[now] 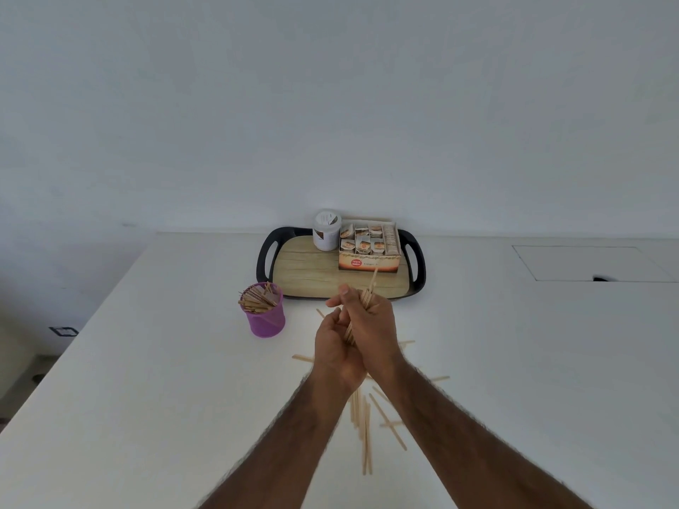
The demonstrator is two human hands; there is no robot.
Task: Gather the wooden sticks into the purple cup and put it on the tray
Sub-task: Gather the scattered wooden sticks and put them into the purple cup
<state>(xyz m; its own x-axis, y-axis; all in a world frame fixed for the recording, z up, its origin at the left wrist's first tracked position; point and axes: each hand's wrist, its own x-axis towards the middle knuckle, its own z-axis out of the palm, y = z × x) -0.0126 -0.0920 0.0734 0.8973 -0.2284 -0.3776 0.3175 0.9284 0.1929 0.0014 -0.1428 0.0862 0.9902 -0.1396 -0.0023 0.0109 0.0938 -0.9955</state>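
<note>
as both hands (354, 336) grip sticks (368, 293), box (369, 261) reads "fresh"

you see the tray (294, 273) at frame centre against the wall, a jar (325, 231) and a box (369, 247) on it. the cup (266, 317) stands on the table (147, 361) lower left of the tray, loose sticks (365, 427) lying lower centre.

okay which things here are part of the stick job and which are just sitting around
Job: bundle of sticks in both hands, left hand, right hand, loose sticks on table, purple cup, tray.
Just there: white jar, sachet box.
</note>
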